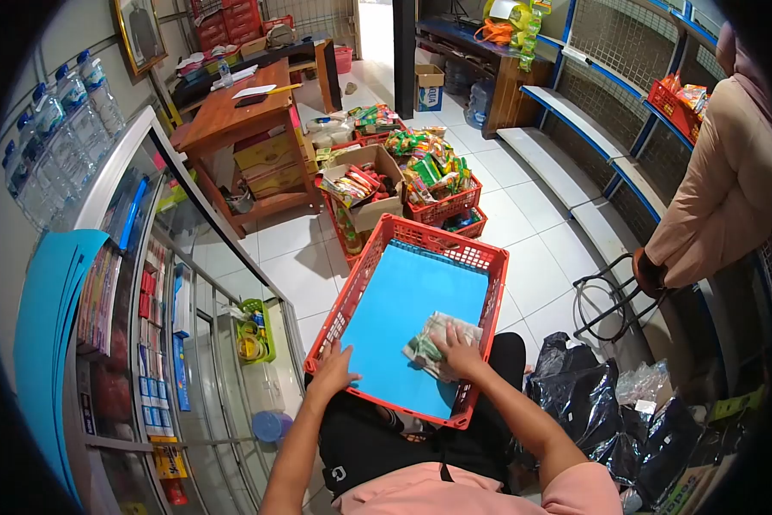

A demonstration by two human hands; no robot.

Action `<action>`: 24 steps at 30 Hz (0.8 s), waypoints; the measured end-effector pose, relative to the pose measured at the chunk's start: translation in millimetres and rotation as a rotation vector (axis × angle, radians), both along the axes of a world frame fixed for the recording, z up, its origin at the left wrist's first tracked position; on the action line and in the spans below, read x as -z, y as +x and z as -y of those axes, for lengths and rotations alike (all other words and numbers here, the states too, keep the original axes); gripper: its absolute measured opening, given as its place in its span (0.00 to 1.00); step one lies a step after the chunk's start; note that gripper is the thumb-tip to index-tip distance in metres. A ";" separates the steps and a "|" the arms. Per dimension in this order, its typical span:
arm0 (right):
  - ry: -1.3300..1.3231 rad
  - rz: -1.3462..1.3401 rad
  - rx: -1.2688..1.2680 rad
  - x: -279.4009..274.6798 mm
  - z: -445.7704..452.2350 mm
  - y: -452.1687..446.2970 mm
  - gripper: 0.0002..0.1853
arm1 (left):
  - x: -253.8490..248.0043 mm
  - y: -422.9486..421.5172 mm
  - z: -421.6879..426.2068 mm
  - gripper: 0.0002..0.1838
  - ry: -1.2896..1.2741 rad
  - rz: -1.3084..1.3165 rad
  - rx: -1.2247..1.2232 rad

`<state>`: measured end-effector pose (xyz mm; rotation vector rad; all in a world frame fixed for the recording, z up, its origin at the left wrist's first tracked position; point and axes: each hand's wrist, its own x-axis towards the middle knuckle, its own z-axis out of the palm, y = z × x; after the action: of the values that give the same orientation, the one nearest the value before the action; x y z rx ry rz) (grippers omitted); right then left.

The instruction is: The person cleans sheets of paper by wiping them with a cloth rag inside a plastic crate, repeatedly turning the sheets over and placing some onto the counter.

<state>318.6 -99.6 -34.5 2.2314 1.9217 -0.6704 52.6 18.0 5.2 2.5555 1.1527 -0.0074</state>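
Note:
A red plastic crate (377, 227) with perforated walls rests across my lap, its bottom covered by a blue sheet (403, 296). My left hand (333, 371) grips the crate's near left corner, thumb on the inside. Inside the crate, toward the right wall, my right hand (460, 354) presses down on a crumpled pale cloth (427, 343) with green patches. The cloth lies on the blue sheet, partly hidden beneath my fingers.
Ahead stand red crates (444, 206) and a cardboard box (373, 184) full of packets. A glass display case (223, 257) with bottles on top stands at left. Shelves (566, 112) line the right, and black plastic bags (575, 378) lie by my right leg.

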 end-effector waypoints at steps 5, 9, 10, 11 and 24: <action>0.033 0.073 0.043 10.3 -11.8 -38.7 0.39 | 3.2 6.0 -10.7 0.29 -0.084 0.000 0.272; 0.057 0.004 -0.160 18.9 -19.8 -45.0 0.38 | 4.8 32.4 -6.3 0.23 -0.233 -0.042 0.367; 0.105 0.008 -0.123 18.0 -25.1 -36.6 0.38 | -10.1 42.5 5.5 0.21 -0.293 -0.020 0.362; 0.154 0.014 -0.088 21.0 -31.7 -26.8 0.37 | -19.6 53.3 16.7 0.20 -0.353 0.003 0.354; 0.221 -0.065 -0.411 27.6 -12.0 0.8 0.27 | -50.2 81.4 76.7 0.08 -0.392 0.261 0.204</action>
<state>319.4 -87.5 -62.1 1.8417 2.4894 -0.4937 134.0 -58.7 55.4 2.2321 0.7102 0.0452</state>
